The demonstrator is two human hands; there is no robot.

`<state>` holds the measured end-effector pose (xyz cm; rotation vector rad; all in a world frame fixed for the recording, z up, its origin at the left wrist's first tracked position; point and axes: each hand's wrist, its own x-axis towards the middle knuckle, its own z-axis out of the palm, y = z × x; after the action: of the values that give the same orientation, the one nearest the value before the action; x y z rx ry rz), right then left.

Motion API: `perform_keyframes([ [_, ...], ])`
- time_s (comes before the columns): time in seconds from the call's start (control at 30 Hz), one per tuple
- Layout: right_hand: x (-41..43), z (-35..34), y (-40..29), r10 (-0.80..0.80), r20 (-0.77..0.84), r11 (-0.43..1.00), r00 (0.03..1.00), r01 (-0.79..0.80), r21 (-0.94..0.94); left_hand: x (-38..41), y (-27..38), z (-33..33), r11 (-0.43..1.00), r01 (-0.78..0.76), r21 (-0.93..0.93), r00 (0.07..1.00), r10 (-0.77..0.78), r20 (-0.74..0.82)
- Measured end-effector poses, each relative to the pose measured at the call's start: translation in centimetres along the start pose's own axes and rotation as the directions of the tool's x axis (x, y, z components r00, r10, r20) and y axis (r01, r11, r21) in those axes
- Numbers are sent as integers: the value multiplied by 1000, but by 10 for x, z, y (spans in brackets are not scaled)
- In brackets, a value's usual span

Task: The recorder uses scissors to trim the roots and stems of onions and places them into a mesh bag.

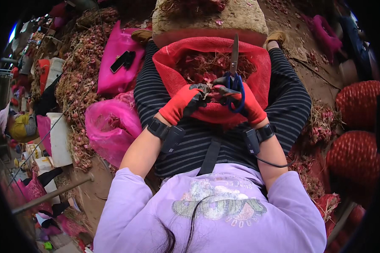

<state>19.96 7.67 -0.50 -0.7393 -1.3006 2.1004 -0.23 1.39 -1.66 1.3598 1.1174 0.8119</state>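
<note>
Both hands wear red gloves with dark palms and meet over an upright red mesh bag (pixel 164 58) between the legs. Inside the bag lie reddish shallots with dry roots and skins (pixel 202 64). My left hand (pixel 190 98) pinches a small reddish piece, likely a shallot (pixel 212 95), mostly hidden by the fingers. Held in my right hand (pixel 245 101) are scissors with blue handles (pixel 234 58), their blades together and pointing away from me over the bag. The fingertips of my right hand also reach the small piece.
A pale block (pixel 209 22) stands beyond the bag. On the left are an open pink bag (pixel 114 126), a phone (pixel 123 61) on pink plastic, and a long shallot heap (pixel 79 69). Filled red mesh sacks (pixel 354 155) stand right. Another person (pixel 20 125) is at far left.
</note>
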Motion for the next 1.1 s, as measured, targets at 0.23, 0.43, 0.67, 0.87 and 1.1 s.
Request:
perform_keyframes([
  [0.23,1,-6,1,10,153,978,988,22,-206,2,-29,3,955,120,-271,968,-173,-184],
  [0.43,7,-2,11,62,-98,997,993,-59,41,-2,1,28,913,126,388,840,110,-531],
  [0.67,11,-8,22,-218,-113,974,969,223,33,16,-29,12,626,88,-775,907,-373,-198],
  [0.87,10,-32,28,-251,-59,938,966,258,233,19,12,20,701,202,-684,915,-384,-122],
  [1.1,1,-22,14,-321,-35,920,946,303,-248,23,40,25,782,388,-487,890,-455,-20],
])
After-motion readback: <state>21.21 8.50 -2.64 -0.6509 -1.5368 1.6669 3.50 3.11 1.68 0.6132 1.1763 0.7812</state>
